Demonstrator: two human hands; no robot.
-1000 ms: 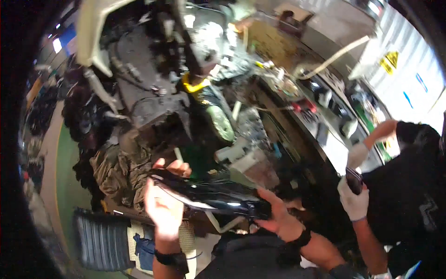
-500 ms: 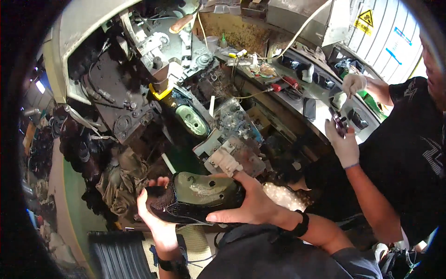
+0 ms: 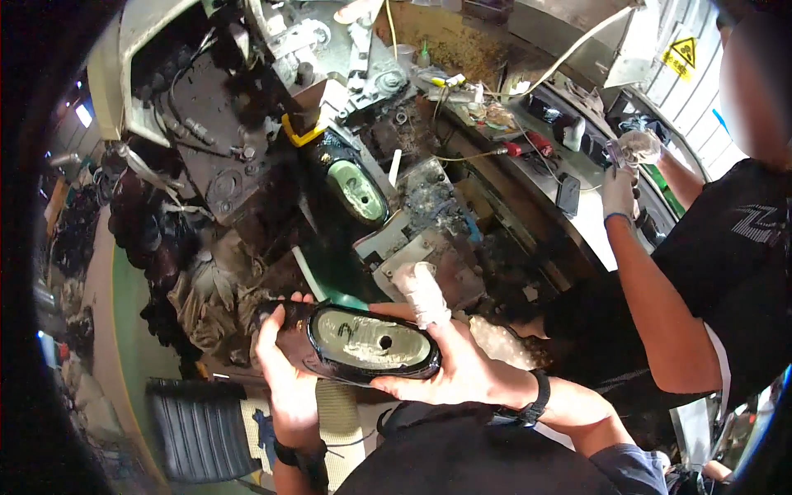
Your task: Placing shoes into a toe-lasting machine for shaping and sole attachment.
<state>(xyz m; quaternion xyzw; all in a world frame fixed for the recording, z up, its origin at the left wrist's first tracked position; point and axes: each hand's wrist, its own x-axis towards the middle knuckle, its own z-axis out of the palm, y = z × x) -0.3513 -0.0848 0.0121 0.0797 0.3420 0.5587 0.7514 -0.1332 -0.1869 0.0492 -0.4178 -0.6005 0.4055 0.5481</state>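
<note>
Presently, my left hand (image 3: 285, 359) and right hand (image 3: 458, 355) grip a lasted shoe (image 3: 356, 340); a pale rod (image 3: 309, 274) sits just beyond them, crumpled cloth (image 3: 213, 280) leftward, a second shoe (image 3: 357, 191) farther ahead.

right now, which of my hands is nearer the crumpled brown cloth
Left. Your left hand, at the left end of the black shoe, is just right of the crumpled brown cloth and lower in the picture; your right hand grips the shoe's other end, farther right.
</note>
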